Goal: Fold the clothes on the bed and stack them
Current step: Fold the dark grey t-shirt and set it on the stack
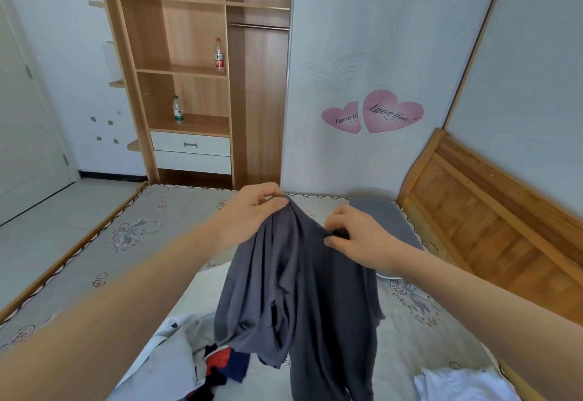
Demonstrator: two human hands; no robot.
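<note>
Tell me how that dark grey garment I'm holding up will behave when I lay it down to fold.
The dark grey garment hangs in deep loose folds from both hands, so it is probably floppy and will bunch. It looks thin, so likely light and easy to smooth.

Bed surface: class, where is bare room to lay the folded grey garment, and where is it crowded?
Bare mattress lies left of the grey garment, toward the bed's left edge. Crowded: the clothes pile at near centre, a white garment near right, a grey pillow far right.
</note>
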